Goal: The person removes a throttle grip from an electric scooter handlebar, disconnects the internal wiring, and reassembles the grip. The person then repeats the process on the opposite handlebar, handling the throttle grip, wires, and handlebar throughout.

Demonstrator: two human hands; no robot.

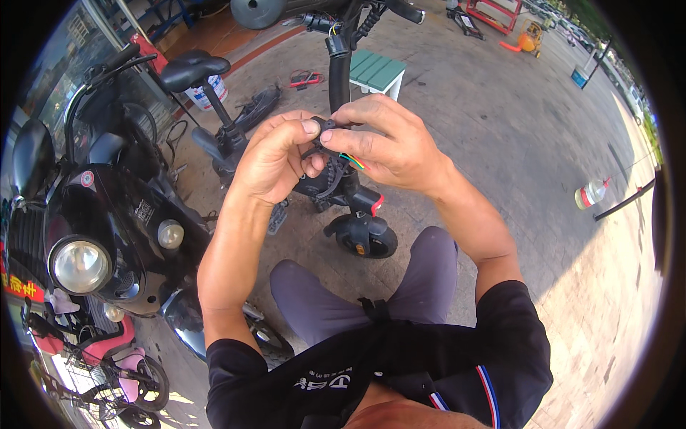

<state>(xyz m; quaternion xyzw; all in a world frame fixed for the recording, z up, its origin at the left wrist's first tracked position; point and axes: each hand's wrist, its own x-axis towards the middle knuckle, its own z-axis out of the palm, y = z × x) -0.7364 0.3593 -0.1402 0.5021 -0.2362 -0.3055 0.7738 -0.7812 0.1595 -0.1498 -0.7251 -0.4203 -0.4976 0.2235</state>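
A small black part (324,129) is pinched between my left hand (282,150) and my right hand (382,146), thumbs and fingertips meeting on it. Thin coloured wires (351,161), among them green and yellow, run from beneath my right fingers. Just below and behind my hands stands a black electric scooter with an upright stem (339,79), handlebar (404,11), small front wheel (371,243) and red reflector (376,205). Dark cabling (330,182) hangs under my hands. My closed fingers hide much of the held part.
A black motor scooter (96,229) and pink bikes (121,365) crowd my left, with another seat (194,66) beyond. Ahead are a green-topped stool (374,69), a red device (306,79) and an orange compressor (531,36). A plastic jug (592,191) stands at right.
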